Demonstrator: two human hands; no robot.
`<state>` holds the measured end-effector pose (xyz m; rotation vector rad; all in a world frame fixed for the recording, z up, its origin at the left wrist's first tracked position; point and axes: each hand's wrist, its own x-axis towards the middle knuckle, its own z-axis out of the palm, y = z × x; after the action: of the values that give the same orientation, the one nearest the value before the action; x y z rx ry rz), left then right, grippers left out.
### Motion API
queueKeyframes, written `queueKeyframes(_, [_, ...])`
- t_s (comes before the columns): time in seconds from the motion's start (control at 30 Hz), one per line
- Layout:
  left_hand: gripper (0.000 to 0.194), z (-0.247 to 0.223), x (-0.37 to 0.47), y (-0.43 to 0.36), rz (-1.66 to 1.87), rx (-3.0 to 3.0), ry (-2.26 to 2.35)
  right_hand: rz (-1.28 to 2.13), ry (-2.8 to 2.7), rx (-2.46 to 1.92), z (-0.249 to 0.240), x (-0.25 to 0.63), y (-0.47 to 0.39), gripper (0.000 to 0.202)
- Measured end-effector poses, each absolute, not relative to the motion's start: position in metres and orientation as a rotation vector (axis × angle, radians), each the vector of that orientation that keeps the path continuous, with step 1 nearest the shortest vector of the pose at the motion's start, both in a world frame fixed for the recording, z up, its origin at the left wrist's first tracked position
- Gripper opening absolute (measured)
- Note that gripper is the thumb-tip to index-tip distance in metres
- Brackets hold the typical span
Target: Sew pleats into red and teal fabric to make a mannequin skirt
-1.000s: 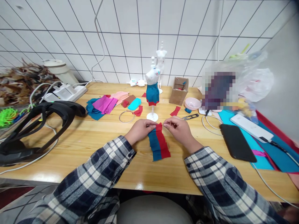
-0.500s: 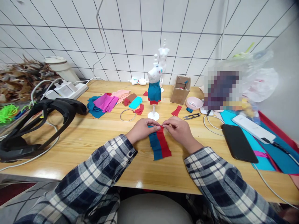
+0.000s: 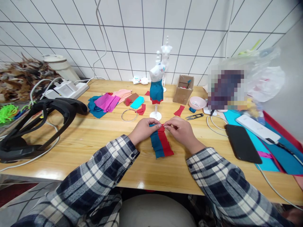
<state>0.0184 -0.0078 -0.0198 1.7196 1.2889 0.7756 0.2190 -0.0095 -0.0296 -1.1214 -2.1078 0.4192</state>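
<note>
A strip of blue and red fabric hangs toward me, its lower end near the tabletop. My left hand pinches its top edge between thumb and forefinger. At the red top corner, the fingertips of my right hand are pressed together; whatever they hold is too small to make out. Just beyond my hands stands a small white dress form wearing a blue skirt with a red hem. A second white dress form is behind it.
Thread snips, a pink bowl and a cardboard box lie right of the form. Left are a hoop, fabric scraps and a black headset. A phone lies far right.
My hands and the fabric strip sit very slightly higher in view, as the camera has tilted a little. Both hands keep the same pinching grip.
</note>
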Motion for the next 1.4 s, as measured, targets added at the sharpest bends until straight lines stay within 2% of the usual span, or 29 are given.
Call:
queueKeyframes(0.47, [0.029,-0.019,0.019,-0.007,0.819,1.708,1.277,0.233,-2.228,-1.135,-0.027,0.22,-0.014,0.024])
queueKeyframes(0.77, [0.024,-0.022,0.019,-0.005,0.947,1.689,1.346,0.527,-1.819,-1.304,-0.029,0.223,-0.007,0.022])
queueKeyframes(0.93, [0.02,-0.03,0.013,0.001,1.009,1.795,1.422,0.655,-2.306,-1.077,-0.022,0.225,-0.016,0.019])
queueKeyframes(1.07, [0.018,-0.037,0.01,0.005,0.956,1.841,1.508,0.696,-2.578,-0.964,-0.01,0.219,-0.034,0.016])
queueKeyframes(1.23, [0.018,-0.036,0.015,0.0,0.783,1.885,1.542,0.913,-2.538,-0.93,-0.006,0.217,-0.036,0.018])
queueKeyframes(1.4, [0.016,-0.032,0.021,-0.005,0.639,2.034,1.612,0.624,-2.135,-1.225,-0.028,0.22,-0.013,0.022])
